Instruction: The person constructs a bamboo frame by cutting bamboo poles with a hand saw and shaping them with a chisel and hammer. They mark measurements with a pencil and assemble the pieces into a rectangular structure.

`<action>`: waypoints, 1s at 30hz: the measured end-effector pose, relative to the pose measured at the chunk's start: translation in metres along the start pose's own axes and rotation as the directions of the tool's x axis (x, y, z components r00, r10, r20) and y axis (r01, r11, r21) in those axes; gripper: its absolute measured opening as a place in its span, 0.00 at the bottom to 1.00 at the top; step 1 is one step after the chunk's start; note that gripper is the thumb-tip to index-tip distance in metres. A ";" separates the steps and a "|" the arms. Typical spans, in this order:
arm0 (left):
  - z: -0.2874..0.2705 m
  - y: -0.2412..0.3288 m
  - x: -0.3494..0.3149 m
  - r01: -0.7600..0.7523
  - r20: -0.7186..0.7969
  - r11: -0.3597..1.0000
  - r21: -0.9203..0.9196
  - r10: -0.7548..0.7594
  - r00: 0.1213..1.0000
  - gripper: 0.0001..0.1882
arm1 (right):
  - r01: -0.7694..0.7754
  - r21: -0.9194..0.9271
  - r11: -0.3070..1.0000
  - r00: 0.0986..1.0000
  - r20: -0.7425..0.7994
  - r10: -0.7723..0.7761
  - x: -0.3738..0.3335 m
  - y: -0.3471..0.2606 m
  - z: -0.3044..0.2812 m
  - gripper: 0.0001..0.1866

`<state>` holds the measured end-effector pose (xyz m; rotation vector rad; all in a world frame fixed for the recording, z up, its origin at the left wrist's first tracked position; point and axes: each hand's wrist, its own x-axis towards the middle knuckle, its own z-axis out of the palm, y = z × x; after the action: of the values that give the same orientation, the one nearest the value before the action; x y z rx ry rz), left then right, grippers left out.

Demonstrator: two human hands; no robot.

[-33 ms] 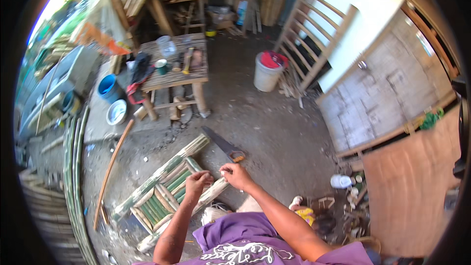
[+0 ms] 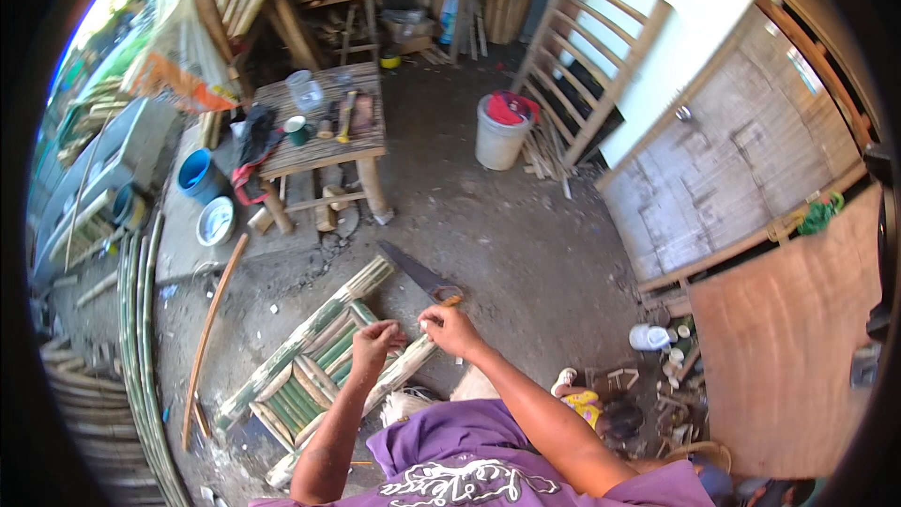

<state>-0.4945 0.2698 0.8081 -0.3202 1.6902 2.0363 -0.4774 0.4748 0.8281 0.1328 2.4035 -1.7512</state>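
Observation:
My left hand point(image 2: 375, 342) is closed, its fingers pinched together above the bamboo frame point(image 2: 305, 342). Close to it on the right, my right hand point(image 2: 451, 330) is also closed, with a small pale spot at its fingertips. What either pinch holds is too small to make out. The frame lies on the ground under and left of my hands; it has two long pale-green rails with short green and tan bamboo pieces between them. Just beyond my right hand lies a handsaw point(image 2: 420, 274) with an orange-brown handle, its blade pointing away to the left.
A slatted wooden table point(image 2: 319, 155) with a hammer point(image 2: 346, 118) and a green cup point(image 2: 297, 131) stands ahead left. Long bamboo poles point(image 2: 141, 338) lie at left. A white bucket point(image 2: 500, 143) stands near a leaning ladder-like rack point(image 2: 610, 84). A plywood sheet point(image 2: 779, 338) is at right.
The whole view has shifted slightly. My left fingertips are a little higher and the hand is turned slightly; my right hand keeps nearly the same pinch.

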 end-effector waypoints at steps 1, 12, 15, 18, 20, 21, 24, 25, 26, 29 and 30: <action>0.014 0.012 0.010 0.040 0.019 0.998 0.057 -0.042 0.999 0.14 | -0.004 -0.009 1.000 1.000 -0.013 0.004 0.004 -0.002 -0.015 0.10; 0.058 0.046 0.032 -0.148 -0.328 0.959 0.240 0.224 0.918 0.16 | 0.057 -0.082 0.995 0.893 0.450 -0.014 0.105 -0.027 -0.045 0.10; 0.053 0.024 -0.008 -0.126 -0.602 0.990 0.063 0.138 0.787 0.14 | 0.161 -0.167 0.973 0.724 0.690 -0.001 0.121 -0.039 -0.033 0.10; 0.058 -0.010 -0.061 -0.165 -0.758 0.969 -0.186 -0.035 0.651 0.13 | 0.257 -0.223 0.940 0.561 0.827 0.043 0.121 -0.061 0.000 0.10; 0.063 -0.038 -0.103 -0.272 -0.850 0.938 -0.216 -0.044 0.524 0.12 | 0.344 -0.179 0.922 0.424 0.906 0.018 0.108 -0.078 0.032 0.10; 0.065 -0.053 -0.123 -0.336 -0.870 0.892 -0.304 -0.116 0.479 0.11 | 0.416 -0.104 0.903 0.362 0.930 -0.060 0.097 -0.085 0.050 0.11; 0.056 -0.097 -0.182 -0.316 -0.905 0.871 -0.377 -0.273 0.327 0.11 | 0.474 -0.021 0.881 0.235 0.967 -0.103 0.056 -0.101 0.105 0.10; 0.051 -0.110 -0.202 -0.282 -0.891 0.862 -0.422 -0.337 0.303 0.12 | 0.444 0.058 0.894 0.169 0.975 -0.147 0.040 -0.103 0.124 0.10; 0.042 -0.122 -0.218 -0.295 -0.903 0.869 -0.398 -0.314 0.295 0.13 | 0.403 0.007 0.915 0.175 0.981 -0.084 0.023 -0.104 0.145 0.10; 0.017 -0.147 -0.273 -0.161 -0.911 0.911 -0.379 -0.337 0.239 0.16 | 0.377 -0.076 0.923 0.205 0.979 -0.003 -0.032 -0.100 0.218 0.10; 0.010 -0.155 -0.294 -0.182 -0.928 0.925 -0.335 -0.291 0.232 0.16 | 0.338 -0.053 0.940 0.172 0.985 -0.006 -0.051 -0.097 0.244 0.10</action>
<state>-0.1636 0.2387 0.8136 -2.2202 1.6933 2.1739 -0.4240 0.2136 0.8555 -1.0604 1.5325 -0.9007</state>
